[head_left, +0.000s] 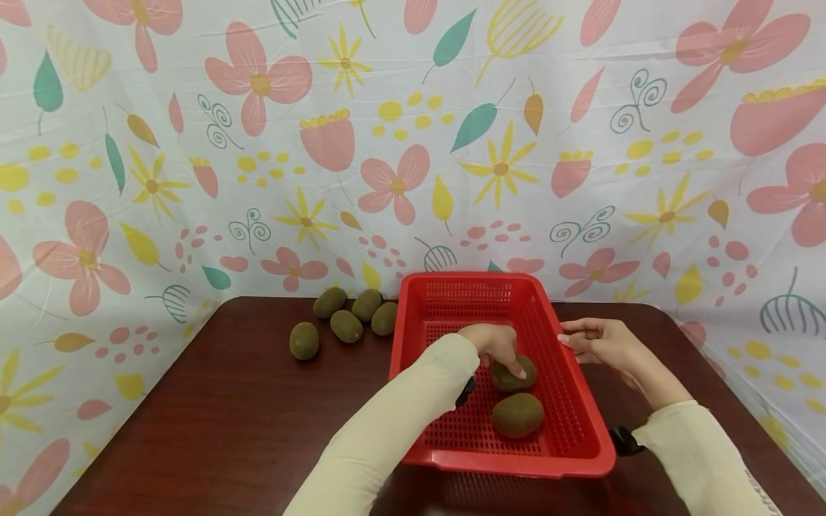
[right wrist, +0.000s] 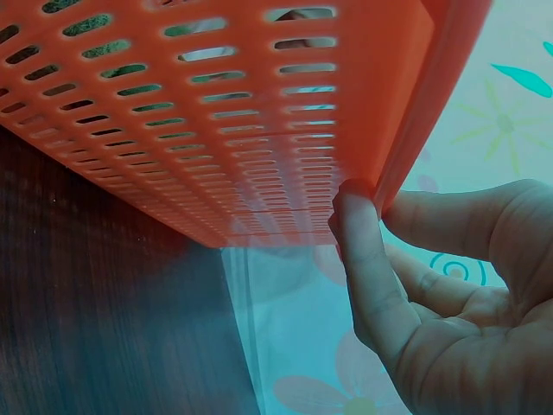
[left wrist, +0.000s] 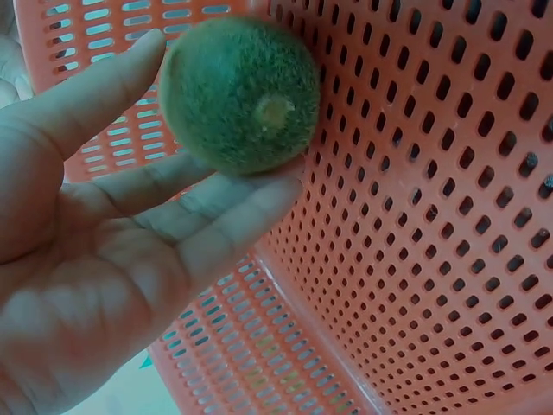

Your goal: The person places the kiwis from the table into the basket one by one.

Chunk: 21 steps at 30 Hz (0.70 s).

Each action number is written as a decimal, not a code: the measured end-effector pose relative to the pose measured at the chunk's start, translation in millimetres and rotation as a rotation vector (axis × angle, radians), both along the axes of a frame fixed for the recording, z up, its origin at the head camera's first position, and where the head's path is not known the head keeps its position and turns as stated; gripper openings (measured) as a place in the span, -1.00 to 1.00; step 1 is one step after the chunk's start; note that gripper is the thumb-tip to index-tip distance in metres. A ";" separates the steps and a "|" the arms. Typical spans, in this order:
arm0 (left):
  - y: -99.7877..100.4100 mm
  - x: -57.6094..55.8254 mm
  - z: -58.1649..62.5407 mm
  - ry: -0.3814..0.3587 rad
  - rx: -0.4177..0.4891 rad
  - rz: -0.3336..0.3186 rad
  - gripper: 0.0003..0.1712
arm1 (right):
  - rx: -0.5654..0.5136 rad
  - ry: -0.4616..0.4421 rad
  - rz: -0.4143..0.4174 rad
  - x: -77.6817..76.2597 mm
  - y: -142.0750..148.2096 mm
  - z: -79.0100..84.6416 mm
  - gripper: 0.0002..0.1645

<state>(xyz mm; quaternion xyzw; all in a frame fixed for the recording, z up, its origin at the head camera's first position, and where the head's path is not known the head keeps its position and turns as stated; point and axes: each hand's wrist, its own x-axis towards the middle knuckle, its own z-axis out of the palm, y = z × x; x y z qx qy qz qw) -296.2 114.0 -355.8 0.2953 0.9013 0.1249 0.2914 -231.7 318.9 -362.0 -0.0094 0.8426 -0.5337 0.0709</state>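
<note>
A red plastic basket (head_left: 503, 462) with slotted walls stands on the table. Inside it, my left hand (head_left: 495, 344) holds a brown fuzzy kiwi (head_left: 524, 374) close to the right wall. In the left wrist view the thumb lies on one side of that kiwi (left wrist: 242, 95) and the fingers pass under the other. A second kiwi (head_left: 518, 416) lies on the basket floor just nearer to me. My right hand (head_left: 606, 349) pinches the basket's right rim from outside, thumb and fingertips meeting on the edge in the right wrist view.
Several kiwis (head_left: 346, 326) lie loose on the dark wooden table (head_left: 258, 423), left of the basket near the back. A white cloth (head_left: 413, 201) with flowers and leaves hangs behind and along both sides of the table.
</note>
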 end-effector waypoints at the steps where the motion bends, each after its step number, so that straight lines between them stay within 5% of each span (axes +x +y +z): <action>1: 0.1 -0.4 0.3 0.005 -0.006 -0.008 -0.49 | 0.000 -0.001 0.001 0.0 0.0 0.0 -0.24; 6: -0.8 -1.8 2.1 0.013 -0.024 -0.051 -0.36 | 0.001 -0.004 0.004 0.0 0.2 -0.4 -0.24; 21: -14.8 -5.4 18.7 0.014 0.120 -0.081 -0.54 | 0.023 -0.008 -0.002 1.6 -1.6 2.3 -0.24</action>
